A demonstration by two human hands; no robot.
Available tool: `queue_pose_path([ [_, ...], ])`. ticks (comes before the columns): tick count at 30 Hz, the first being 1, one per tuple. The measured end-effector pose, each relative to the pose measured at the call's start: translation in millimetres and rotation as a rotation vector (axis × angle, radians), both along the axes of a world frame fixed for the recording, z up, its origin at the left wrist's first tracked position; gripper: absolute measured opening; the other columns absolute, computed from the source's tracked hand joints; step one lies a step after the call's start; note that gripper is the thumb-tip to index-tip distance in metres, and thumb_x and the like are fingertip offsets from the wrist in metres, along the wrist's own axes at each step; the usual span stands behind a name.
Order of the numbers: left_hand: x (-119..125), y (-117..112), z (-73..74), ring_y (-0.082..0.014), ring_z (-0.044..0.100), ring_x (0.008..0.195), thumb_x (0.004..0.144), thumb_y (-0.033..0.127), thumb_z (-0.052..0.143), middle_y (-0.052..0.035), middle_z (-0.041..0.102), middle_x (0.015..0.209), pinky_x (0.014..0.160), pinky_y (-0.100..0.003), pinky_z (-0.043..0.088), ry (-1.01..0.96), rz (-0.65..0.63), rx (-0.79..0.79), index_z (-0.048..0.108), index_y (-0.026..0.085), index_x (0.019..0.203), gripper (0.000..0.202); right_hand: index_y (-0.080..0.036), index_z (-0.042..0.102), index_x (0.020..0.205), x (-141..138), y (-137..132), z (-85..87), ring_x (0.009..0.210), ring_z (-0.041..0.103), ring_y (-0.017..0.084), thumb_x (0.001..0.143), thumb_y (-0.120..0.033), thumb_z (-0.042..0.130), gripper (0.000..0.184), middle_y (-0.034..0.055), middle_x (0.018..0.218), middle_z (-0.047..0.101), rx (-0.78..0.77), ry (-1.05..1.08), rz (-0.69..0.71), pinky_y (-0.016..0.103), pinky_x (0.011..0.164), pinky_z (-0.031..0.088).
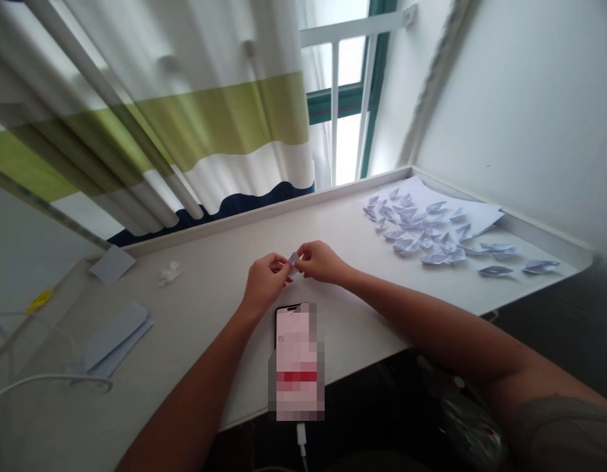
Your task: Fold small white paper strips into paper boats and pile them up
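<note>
My left hand [264, 282] and my right hand [320, 261] meet above the middle of the white table [210, 288]. Both pinch one small folded piece of pale paper [293, 262] between their fingertips. The fingers of each hand are curled closed around it. Just below my hands a phone [296, 357] lies on the table with its screen lit. Far to the right, several small folded paper boats [421, 229] lie spread on a white sheet [475, 213].
Folded blue-white sheets [117, 337] and a white cable [42, 380] lie at the left. A crumpled paper scrap [168, 273] and a paper square [111, 263] sit further back. A striped curtain [185, 124] and window [347, 92] stand behind. The table's front edge runs near the phone.
</note>
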State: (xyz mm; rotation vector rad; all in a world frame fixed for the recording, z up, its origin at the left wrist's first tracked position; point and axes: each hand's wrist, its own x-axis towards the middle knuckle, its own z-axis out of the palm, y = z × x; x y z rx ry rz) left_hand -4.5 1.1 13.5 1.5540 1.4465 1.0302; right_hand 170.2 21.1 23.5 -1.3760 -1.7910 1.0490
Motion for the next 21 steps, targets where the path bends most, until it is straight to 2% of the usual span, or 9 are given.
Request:
queue_pose_path([
  [3,8.8,7.5,11.9,-0.0228,0.078,0.065,0.086,0.042,0.079,-0.0084,0.081,0.077,0.055,-0.027,0.056,0.077,-0.098,-0.013,0.072,0.018,0.086,0.025,-0.014,0.069,0.068,15.7,0.0,12.8,0.058,0.072,0.015,0.090,-0.009,0.074,0.023,0.0069,0.066,0.075,-0.104,-0.009,-0.003,0.022,0.051,0.055],
  [6,28.4,20.5,25.2,-0.0239,0.079,0.069,0.086,0.039,0.076,-0.0098,0.082,0.079,0.055,-0.027,0.054,0.184,-0.195,0.012,0.075,0.018,0.087,0.021,-0.015,0.069,0.063,41.0,-2.8,26.1,0.055,0.069,0.014,0.089,-0.012,0.074,0.027,0.0075,0.064,0.076,-0.077,-0.060,-0.038,0.021,0.048,0.052],
  [8,49.8,31.6,32.2,-0.0231,0.076,0.068,0.086,0.036,0.074,-0.0098,0.080,0.075,0.054,-0.027,0.052,0.256,-0.246,0.075,0.076,0.018,0.079,0.019,-0.015,0.070,0.062,62.8,-3.0,33.0,0.052,0.067,0.013,0.087,-0.011,0.074,0.025,0.0068,0.063,0.075,-0.073,-0.117,-0.077,0.021,0.045,0.049],
  [10,77.9,43.6,37.8,-0.0215,0.075,0.067,0.084,0.032,0.074,-0.0090,0.080,0.076,0.053,-0.026,0.050,0.268,-0.314,0.092,0.077,0.019,0.076,0.016,-0.015,0.071,0.061,88.0,0.1,39.3,0.049,0.064,0.013,0.084,-0.009,0.074,0.024,0.0059,0.061,0.074,-0.088,-0.182,-0.124,0.021,0.045,0.047],
  [12,110.5,55.9,42.9,-0.0204,0.075,0.066,0.083,0.026,0.074,-0.0087,0.079,0.073,0.053,-0.024,0.049,0.255,-0.378,0.045,0.075,0.018,0.072,0.014,-0.014,0.070,0.058,115.7,5.8,47.2,0.048,0.061,0.013,0.082,-0.008,0.071,0.026,0.0057,0.058,0.072,-0.068,-0.227,-0.200,0.023,0.045,0.045],
  [18,213.7,97.8,62.5,-0.0194,0.073,0.062,0.078,0.013,0.073,-0.0101,0.080,0.074,0.051,-0.024,0.050,0.269,-0.480,0.039,0.073,0.016,0.067,0.011,-0.013,0.070,0.056,203.4,21.6,79.5,0.049,0.059,0.013,0.081,-0.008,0.071,0.025,0.0070,0.061,0.071,-0.091,-0.262,-0.380,0.025,0.045,0.044],
  [21,264.6,123.3,70.8,-0.0190,0.073,0.059,0.078,0.010,0.072,-0.0103,0.079,0.071,0.052,-0.025,0.052,0.277,-0.542,0.050,0.072,0.015,0.065,0.013,-0.012,0.068,0.057,245.9,29.5,86.1,0.049,0.057,0.011,0.081,-0.009,0.074,0.025,0.0078,0.063,0.072,-0.102,-0.287,-0.482,0.023,0.042,0.038],
])
